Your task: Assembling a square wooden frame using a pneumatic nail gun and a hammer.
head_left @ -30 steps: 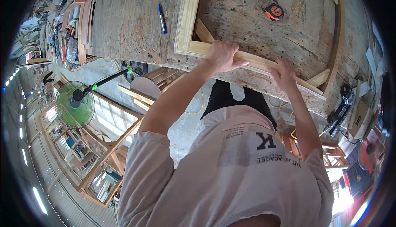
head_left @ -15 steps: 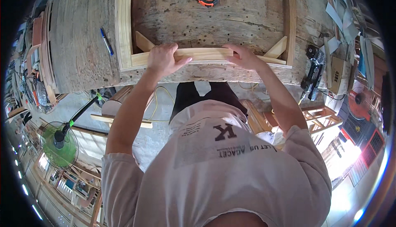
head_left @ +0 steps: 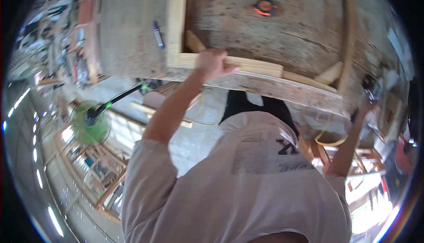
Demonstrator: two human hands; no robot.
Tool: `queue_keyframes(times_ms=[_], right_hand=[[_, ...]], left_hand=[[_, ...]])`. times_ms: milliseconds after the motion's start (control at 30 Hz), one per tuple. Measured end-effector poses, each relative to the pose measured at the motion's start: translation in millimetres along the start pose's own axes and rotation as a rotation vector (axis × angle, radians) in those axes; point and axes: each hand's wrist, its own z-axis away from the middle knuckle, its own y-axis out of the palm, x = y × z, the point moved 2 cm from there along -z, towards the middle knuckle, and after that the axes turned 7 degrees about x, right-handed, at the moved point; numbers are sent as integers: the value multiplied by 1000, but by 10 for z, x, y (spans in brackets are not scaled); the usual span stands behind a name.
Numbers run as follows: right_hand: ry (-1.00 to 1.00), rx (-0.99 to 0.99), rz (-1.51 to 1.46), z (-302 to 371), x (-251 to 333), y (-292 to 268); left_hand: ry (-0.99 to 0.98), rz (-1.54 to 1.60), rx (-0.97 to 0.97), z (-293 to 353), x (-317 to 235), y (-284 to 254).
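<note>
A pale wooden frame (head_left: 176,22) lies on the worn bench, with wedge-like corner braces at its near corners, including the right brace (head_left: 329,74). Along its near rail (head_left: 304,80) sits a shorter wood strip (head_left: 260,67). My left hand (head_left: 213,64) is closed around this strip, fingers over its far side and thumb along the near side. Out at the right, my right hand (head_left: 367,106) is at a black power tool (head_left: 370,86) that resembles a nail gun. Blur hides whether those fingers are wrapped around it.
An orange and black tape measure (head_left: 265,7) rests inside the frame. A blue pen (head_left: 158,35) lies left of it. Beside the tool stands a cardboard box (head_left: 391,110). A green fan (head_left: 90,121) stands on the floor at left, near wooden pieces.
My right hand has let go of the strip and reached right to the black tool. My left hand stays on the strip. The whole view has shifted and tilted.
</note>
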Motion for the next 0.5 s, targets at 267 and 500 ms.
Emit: queue_keyframes(times_ms=[267, 500], right_hand=[[289, 519, 490, 696, -66, 516], [614, 768, -240, 115, 1422, -593]], left_hand=[[-72, -140, 70, 269, 93, -191], [-38, -101, 35, 170, 137, -133]])
